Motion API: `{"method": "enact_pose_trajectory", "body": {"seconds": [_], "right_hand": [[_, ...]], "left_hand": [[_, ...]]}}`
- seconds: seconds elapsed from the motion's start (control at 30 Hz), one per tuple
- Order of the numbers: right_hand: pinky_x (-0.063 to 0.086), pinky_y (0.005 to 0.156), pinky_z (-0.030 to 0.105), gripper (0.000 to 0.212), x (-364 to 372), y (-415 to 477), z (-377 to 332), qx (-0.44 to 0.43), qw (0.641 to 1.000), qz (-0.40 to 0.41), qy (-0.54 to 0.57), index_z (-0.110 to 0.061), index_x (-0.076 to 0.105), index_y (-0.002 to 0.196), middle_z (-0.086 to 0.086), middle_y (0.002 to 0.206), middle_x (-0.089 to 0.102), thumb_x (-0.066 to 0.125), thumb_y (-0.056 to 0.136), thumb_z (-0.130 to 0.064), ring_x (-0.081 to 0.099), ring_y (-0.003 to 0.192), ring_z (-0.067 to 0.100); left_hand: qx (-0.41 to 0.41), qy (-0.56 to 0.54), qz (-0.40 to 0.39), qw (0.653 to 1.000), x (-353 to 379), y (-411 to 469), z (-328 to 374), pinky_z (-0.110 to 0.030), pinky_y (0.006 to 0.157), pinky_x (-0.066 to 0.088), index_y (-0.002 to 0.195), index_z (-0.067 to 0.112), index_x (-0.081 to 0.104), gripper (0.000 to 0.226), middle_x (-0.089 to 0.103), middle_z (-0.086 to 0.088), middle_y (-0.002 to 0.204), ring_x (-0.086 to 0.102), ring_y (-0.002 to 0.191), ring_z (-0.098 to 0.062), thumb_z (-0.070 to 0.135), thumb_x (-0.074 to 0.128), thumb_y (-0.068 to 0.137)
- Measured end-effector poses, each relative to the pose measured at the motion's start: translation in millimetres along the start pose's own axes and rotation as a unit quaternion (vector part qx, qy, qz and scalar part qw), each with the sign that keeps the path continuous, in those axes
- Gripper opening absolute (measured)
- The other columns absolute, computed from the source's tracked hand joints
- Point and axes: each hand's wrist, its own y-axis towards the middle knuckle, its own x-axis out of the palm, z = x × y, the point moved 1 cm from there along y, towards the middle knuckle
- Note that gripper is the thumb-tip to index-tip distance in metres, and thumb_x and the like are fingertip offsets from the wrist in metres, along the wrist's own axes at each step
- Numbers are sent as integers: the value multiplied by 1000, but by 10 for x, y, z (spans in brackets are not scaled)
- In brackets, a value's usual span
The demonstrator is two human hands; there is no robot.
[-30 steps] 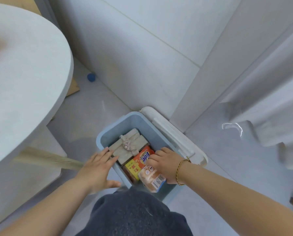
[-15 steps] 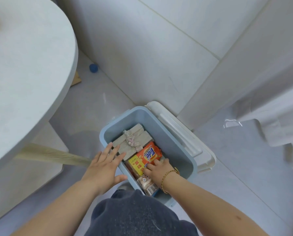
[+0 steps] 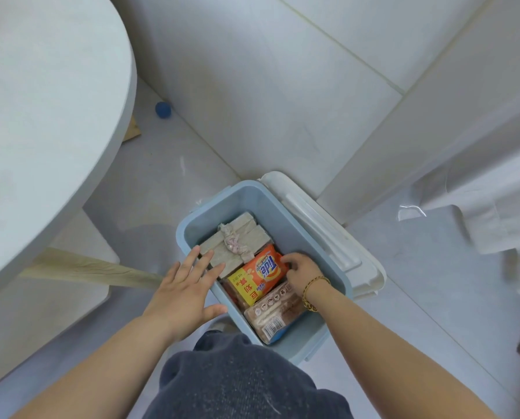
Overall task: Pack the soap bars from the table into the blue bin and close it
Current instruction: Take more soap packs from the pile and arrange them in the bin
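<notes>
The blue bin (image 3: 222,197) stands open on the floor by the wall, its white lid (image 3: 334,237) hanging off the right side. Inside lie grey soap bars tied with a cloth ribbon (image 3: 237,237), an orange and yellow Tide soap pack (image 3: 257,278) and a pinkish wrapped soap bar (image 3: 278,311) at the near end. My left hand (image 3: 183,290) rests flat on the bin's left rim, fingers straight and touching the grey bars. My right hand (image 3: 301,270) is inside the bin, its curled fingers at the right edge of the Tide pack.
A round white table (image 3: 41,116) overhangs on the left, with a wooden leg (image 3: 95,269) below it. A small blue ball (image 3: 163,110) lies on the floor by the wall. A white cloth (image 3: 479,207) hangs at the right. My dark-clad knee (image 3: 237,379) is just before the bin.
My right hand set the pinkish wrapped bar down at the bin's near end and moved up to the Tide pack. My left hand stayed on the left rim.
</notes>
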Motion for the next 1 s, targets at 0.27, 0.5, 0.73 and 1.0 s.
{"method": "enact_pose_trajectory", "body": {"seconds": [0.27, 0.5, 0.73, 1.0], "right_hand": [[34, 106, 40, 61, 147, 140, -71, 78, 993, -65, 52, -20, 13, 145, 11, 147, 34, 44, 93, -24, 39, 130, 30], [41, 99, 35, 48, 205, 203, -8, 85, 991, -79, 72, -15, 32, 139, 13, 136, 48, 45, 92, -18, 51, 120, 28], [42, 95, 32, 47, 233, 197, 57, 104, 991, -80, 35, -12, 35, 134, 13, 132, 50, 47, 91, -25, 52, 117, 27], [42, 97, 33, 40, 239, 163, 32, 88, 995, -46, -14, -11, 39, 133, 13, 131, 52, 38, 95, -21, 52, 117, 27]], "left_hand": [[4, 2, 3, 1000, 28, 7, -25, -40, 114, -9, 141, 30, -8, 73, -21, 1, 153, -31, 134, -19, 58, 32, 86], [11, 1, 8, 1000, 59, 38, -49, -38, 113, -11, 141, 31, -7, 73, -21, 2, 152, -39, 119, -13, 58, 32, 86], [18, 18, 6, 1000, 52, 43, -108, -37, 114, -9, 141, 31, -6, 74, -20, 3, 153, -35, 124, -10, 60, 32, 85], [10, 18, 2, 1000, 39, 67, -98, -38, 114, -8, 142, 30, -6, 73, -18, 3, 153, -30, 133, -15, 58, 33, 86]]}}
